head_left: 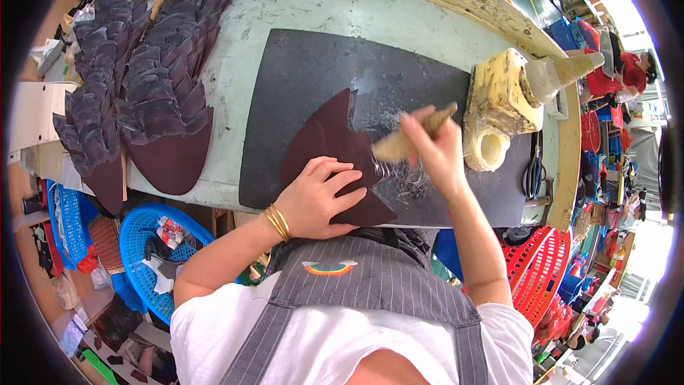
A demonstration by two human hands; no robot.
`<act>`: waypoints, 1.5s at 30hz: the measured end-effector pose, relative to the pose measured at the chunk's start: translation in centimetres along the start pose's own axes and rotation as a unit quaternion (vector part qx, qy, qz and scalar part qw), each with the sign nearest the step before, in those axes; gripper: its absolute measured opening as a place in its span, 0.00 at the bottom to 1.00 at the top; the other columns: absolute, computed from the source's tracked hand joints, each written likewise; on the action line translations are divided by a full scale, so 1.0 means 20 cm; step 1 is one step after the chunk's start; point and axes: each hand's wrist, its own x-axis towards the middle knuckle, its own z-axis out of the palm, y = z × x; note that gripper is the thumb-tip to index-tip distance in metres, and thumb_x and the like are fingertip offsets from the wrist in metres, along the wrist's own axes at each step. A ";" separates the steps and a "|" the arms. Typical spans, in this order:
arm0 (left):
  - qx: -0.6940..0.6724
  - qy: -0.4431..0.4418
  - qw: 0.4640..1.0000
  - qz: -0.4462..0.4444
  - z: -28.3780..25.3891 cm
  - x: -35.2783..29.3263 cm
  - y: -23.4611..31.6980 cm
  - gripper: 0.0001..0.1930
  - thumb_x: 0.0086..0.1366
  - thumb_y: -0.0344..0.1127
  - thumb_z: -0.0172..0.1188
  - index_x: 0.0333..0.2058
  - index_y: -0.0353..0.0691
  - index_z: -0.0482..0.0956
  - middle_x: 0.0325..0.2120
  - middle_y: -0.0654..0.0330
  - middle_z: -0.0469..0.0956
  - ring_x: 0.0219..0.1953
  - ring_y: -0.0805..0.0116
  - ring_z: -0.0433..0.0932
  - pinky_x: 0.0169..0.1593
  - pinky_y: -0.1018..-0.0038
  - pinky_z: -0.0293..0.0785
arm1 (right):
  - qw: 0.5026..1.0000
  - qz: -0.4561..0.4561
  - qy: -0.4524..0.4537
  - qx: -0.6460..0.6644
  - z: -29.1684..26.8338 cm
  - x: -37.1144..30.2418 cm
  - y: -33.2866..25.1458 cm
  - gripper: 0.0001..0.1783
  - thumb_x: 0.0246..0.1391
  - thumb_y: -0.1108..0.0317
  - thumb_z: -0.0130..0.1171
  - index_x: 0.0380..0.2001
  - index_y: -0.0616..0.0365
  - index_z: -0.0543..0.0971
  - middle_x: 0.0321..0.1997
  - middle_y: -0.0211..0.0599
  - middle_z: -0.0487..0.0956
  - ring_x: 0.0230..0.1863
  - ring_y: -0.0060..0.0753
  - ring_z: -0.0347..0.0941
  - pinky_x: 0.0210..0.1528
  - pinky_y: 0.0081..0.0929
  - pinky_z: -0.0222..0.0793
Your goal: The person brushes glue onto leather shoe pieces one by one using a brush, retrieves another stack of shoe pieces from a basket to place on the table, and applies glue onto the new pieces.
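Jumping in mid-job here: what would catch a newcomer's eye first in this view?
At centre, the left hand presses a dark maroon leather piece flat on a black mat while the right hand works a brush along its edge. To the left lie fanned rows of overlapping dark pieces; a glue-crusted pot sits right.

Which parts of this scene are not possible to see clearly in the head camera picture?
- Head view: the part of the dark red piece under the left hand is hidden by that hand.
- Head view: the brush handle is partly covered by the right hand; its bristle tip is blurred.
- Head view: the inside of the glue-crusted pot does not show.
- Head view: the scissors near the bench edge are too small to read in detail.
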 end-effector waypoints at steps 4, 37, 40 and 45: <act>0.014 0.022 1.000 0.015 0.02 -0.02 0.00 0.28 0.41 0.47 0.74 0.42 0.44 0.81 0.49 0.56 0.73 0.53 0.56 0.71 0.57 0.54 0.67 | 0.992 -0.076 -0.056 -0.080 0.10 0.15 0.05 0.13 0.56 0.64 0.64 0.31 0.64 0.78 0.23 0.32 0.80 0.24 0.15 0.73 0.26 0.20 0.69; 0.082 0.165 0.949 -0.256 -0.03 0.03 -0.08 0.24 0.53 0.38 0.70 0.46 0.35 0.74 0.50 0.52 0.68 0.55 0.49 0.66 0.58 0.57 0.65 | 0.926 -0.352 -0.050 -0.130 0.15 0.25 -0.06 0.07 0.47 0.79 0.64 0.30 0.61 0.77 0.32 0.39 0.79 0.32 0.30 0.77 0.36 0.25 0.72; 0.072 0.138 0.944 -0.290 -0.04 0.06 -0.09 0.30 0.52 0.40 0.71 0.50 0.31 0.70 0.51 0.50 0.66 0.53 0.47 0.65 0.57 0.59 0.65 | 0.913 -0.341 -0.150 -0.164 0.16 0.26 0.01 0.07 0.45 0.76 0.65 0.27 0.60 0.76 0.29 0.40 0.78 0.30 0.39 0.77 0.35 0.29 0.73; 0.060 0.126 0.932 -0.334 -0.10 0.08 -0.12 0.31 0.51 0.42 0.71 0.51 0.32 0.70 0.50 0.48 0.68 0.51 0.47 0.69 0.54 0.61 0.68 | 0.928 -0.318 -0.100 -0.168 0.21 0.41 -0.07 0.07 0.50 0.73 0.65 0.28 0.63 0.76 0.27 0.39 0.78 0.27 0.30 0.77 0.31 0.26 0.72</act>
